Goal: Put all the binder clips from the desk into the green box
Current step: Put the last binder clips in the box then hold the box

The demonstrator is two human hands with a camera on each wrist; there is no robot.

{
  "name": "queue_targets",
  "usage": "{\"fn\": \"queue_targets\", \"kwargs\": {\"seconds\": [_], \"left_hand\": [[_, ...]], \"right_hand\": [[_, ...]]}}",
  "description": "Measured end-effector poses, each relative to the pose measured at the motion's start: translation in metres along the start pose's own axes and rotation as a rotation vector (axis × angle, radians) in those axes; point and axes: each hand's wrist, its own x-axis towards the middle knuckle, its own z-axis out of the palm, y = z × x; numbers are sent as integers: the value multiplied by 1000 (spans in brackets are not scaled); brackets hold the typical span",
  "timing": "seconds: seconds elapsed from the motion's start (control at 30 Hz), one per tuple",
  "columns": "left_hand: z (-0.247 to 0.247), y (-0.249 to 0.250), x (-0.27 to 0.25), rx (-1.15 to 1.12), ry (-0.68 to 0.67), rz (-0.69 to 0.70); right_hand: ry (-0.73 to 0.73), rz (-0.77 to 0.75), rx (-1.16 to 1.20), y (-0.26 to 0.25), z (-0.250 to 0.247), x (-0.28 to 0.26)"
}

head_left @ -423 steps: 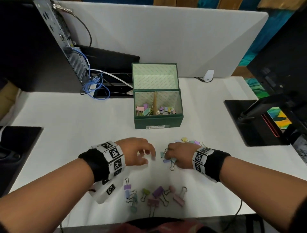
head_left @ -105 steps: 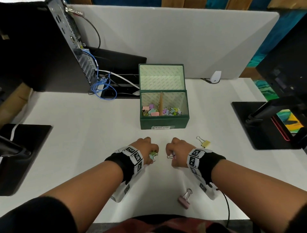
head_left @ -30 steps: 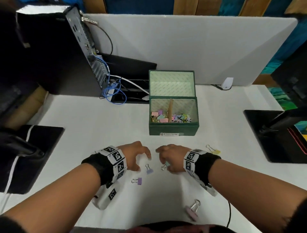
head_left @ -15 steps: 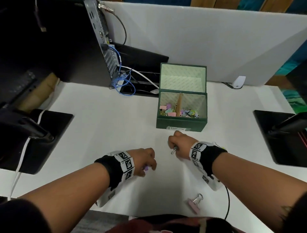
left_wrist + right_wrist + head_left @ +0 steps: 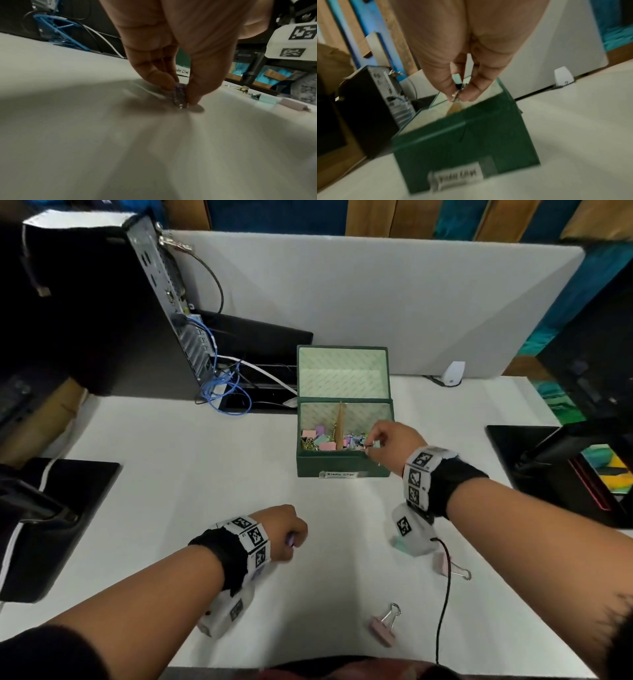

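Note:
The green box (image 5: 342, 465) stands open mid-desk, its lid (image 5: 342, 371) tipped back, with several pastel binder clips (image 5: 325, 441) inside. My right hand (image 5: 370, 445) hovers over the box's front right corner and pinches a small teal clip (image 5: 458, 81) by its wire handles. My left hand (image 5: 295, 540) is down on the desk, thumb and fingers pinching a purple clip (image 5: 179, 94) that touches the surface. Loose on the desk lie a pink clip (image 5: 382, 628), a second pink clip (image 5: 442, 563) and a teal clip (image 5: 267, 99).
A computer tower (image 5: 137, 302) with blue cables (image 5: 222, 385) stands at the back left. Black monitor bases sit at the left (image 5: 51, 508) and at the right (image 5: 548, 474). A white divider panel (image 5: 342, 285) closes the back. A small yellow clip (image 5: 244, 88) lies further right.
My right hand has lifted from the desk and moved forward over the box with its clip. My left hand has stayed low on the desk, pinching the purple clip.

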Motion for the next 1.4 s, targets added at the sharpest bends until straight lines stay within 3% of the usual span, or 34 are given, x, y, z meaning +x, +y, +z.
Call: {"fn": "queue_targets", "kwargs": {"seconds": [0.13, 0.37, 0.53, 0.67, 0.83, 0.9, 0.97, 1.03, 1.17, 1.4], "left_hand": [[-7, 3, 4, -50, 60, -40], [-59, 32, 18, -137, 287, 38], [-104, 64, 47, -163, 466, 81], [-124, 76, 70, -125, 525, 45], [-123, 81, 87, -60, 426, -23], [-114, 90, 83, -9, 411, 41], [-99, 101, 75, 48, 299, 184], [-81, 112, 65, 103, 93, 353], [-38, 133, 48, 310, -251, 498], [0, 145, 38, 442, -421, 654]], "right_hand": [[87, 89, 128, -2, -15, 17], [20, 98, 382, 22, -13, 1], [78, 128, 240, 55, -18, -33], [-100, 158, -35, 90, -21, -63], [-383, 180, -287, 111, -22, -93], [-456, 201, -338, 116, -19, -102], [-512, 207, -379, 119, -14, -109], [-526, 198, -388, 121, -8, -113], [-497, 179, -342, 122, 0, -114], [-381, 224, -226, 130, 3, -120]]}}
